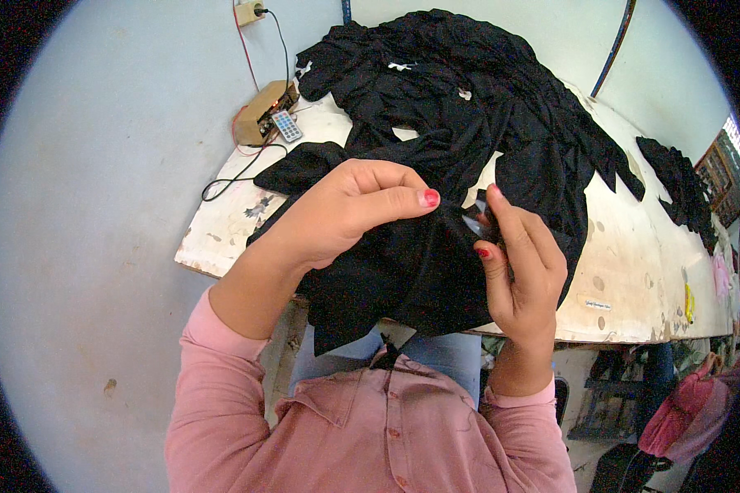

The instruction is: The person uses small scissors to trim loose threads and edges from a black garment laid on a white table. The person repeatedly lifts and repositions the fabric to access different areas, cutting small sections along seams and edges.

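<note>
My left hand (349, 205) is raised over a pile of black cloth (386, 271), thumb pressed to the curled fingers. Whatever lies in that pinch is lost against the dark cloth behind it. To its right, my right hand (522, 263) grips a small dark tool with shiny, pointed blades, apparently thread snips (478, 220), between thumb and fingers. The blades point towards my left thumb. Beneath both hands the cloth spreads in loose folds, and its near edge hangs over the table's front.
The worn white table (625, 271) carries a brown box with wires (265, 112) and a small remote control (287, 126) at left. More black cloth (678, 189) lies at far right. A wall (99, 230) borders the left side. A pink bag (674, 419) is below right.
</note>
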A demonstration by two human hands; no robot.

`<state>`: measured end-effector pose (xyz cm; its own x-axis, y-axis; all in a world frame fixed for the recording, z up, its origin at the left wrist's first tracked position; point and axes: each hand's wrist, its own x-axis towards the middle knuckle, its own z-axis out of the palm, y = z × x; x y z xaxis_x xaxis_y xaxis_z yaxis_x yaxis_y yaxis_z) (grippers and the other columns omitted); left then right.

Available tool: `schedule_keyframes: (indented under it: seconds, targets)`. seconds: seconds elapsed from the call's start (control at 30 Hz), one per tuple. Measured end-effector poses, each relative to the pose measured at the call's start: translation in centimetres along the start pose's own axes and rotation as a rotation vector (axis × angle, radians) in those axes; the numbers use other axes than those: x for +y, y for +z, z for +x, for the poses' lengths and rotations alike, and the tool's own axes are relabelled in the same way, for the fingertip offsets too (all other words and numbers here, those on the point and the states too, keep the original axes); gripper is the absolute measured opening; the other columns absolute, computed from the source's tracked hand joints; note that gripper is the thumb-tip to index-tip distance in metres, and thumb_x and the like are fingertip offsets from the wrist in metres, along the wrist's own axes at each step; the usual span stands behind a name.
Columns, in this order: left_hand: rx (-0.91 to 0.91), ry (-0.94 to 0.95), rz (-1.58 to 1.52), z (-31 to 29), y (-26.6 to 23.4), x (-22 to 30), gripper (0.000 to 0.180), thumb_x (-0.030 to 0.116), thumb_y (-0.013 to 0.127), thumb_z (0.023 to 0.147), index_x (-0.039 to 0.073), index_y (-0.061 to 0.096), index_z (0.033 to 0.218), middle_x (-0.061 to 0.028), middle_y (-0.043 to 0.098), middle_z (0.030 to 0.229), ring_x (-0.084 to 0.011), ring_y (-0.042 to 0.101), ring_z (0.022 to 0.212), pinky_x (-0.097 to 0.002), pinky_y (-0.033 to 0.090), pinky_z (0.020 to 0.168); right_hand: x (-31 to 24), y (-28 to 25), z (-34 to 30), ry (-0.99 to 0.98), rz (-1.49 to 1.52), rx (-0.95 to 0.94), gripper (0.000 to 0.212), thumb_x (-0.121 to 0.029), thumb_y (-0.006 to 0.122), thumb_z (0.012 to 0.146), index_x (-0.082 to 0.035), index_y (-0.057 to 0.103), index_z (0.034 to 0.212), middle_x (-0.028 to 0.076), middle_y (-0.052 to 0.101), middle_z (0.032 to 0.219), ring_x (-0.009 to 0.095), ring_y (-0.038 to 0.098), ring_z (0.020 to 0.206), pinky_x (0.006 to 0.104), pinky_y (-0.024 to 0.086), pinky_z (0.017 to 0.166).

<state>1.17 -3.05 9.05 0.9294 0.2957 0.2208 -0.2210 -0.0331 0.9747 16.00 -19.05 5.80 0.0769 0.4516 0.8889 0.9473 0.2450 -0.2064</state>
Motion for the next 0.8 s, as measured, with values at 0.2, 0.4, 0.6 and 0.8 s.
schedule_keyframes:
  seconds: [0.2,0.4,0.6,0.8]
  targets:
    - [0.004,0.035,-0.054,-0.6,0.4,0.6,0.016,0.018,0.065,0.087,0.003,0.068,0.082,0.0046,0.060,0.077,-0.0031,0.050,0.074,-0.0213,0.038,0.068,-0.6,-0.3,0.5,-0.106,-0.022,-0.027,0.037,-0.011,0.072,0.075,-0.004,0.067,0.111,0.010,0.066,0.087,0.020,0.055,0.059,0.0296,0.044,0.052]
    - [-0.003,0.025,0.007,-0.9,0.5,0.8,0.016,0.016,0.065,0.088,0.001,0.072,0.086,0.0040,0.064,0.077,-0.0022,0.053,0.073,-0.0196,0.040,0.067,-1.2,-0.5,0.8,-0.139,-0.065,-0.047,0.037,-0.011,0.072,0.074,-0.005,0.067,0.111,0.009,0.066,0.086,0.019,0.054,0.057,0.0296,0.043,0.051]
    - [0.003,0.044,0.003,-1.0,0.9,0.7,0.017,0.016,0.064,0.088,0.002,0.069,0.081,0.0042,0.062,0.075,-0.0024,0.051,0.072,-0.0202,0.039,0.066,-1.4,-0.5,0.9,-0.161,-0.066,-0.056,0.037,-0.012,0.071,0.075,-0.006,0.067,0.111,0.008,0.066,0.086,0.019,0.054,0.057,0.0295,0.043,0.050]
    - [0.046,0.020,-0.011,-1.0,1.4,0.6,0.022,0.018,0.062,0.088,0.003,0.063,0.071,0.0043,0.057,0.070,-0.0033,0.047,0.068,-0.0216,0.036,0.066,-1.5,-0.4,1.0,-0.159,-0.089,-0.066,0.036,-0.012,0.070,0.076,-0.007,0.067,0.111,0.008,0.066,0.087,0.019,0.054,0.057,0.0293,0.043,0.050]
